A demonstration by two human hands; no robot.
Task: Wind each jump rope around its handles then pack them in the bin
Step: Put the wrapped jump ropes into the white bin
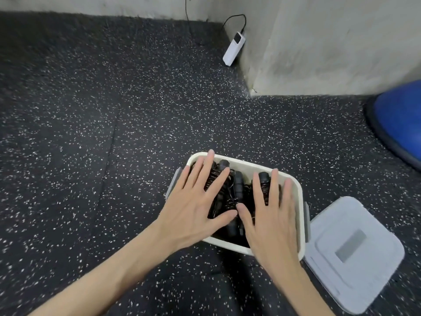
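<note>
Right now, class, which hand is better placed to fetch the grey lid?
Probably the right hand: the lid lies on the floor just right of the bin, beside that hand. The left hand would have to cross over.

Both hands (193, 210) (271, 215) flat, seemingly pressing.

The left hand (193, 206) and right hand (271, 215) lie spread over the bin (248, 166), covering much of the wound jump ropes (234, 192), so their number cannot be told. Whether the palms touch them is unclear. The blue ball (401, 124) is cut off by the right edge. The white device (234, 48) by the wall is too small to identify; its cable (234, 19) runs out past the top edge.
</note>
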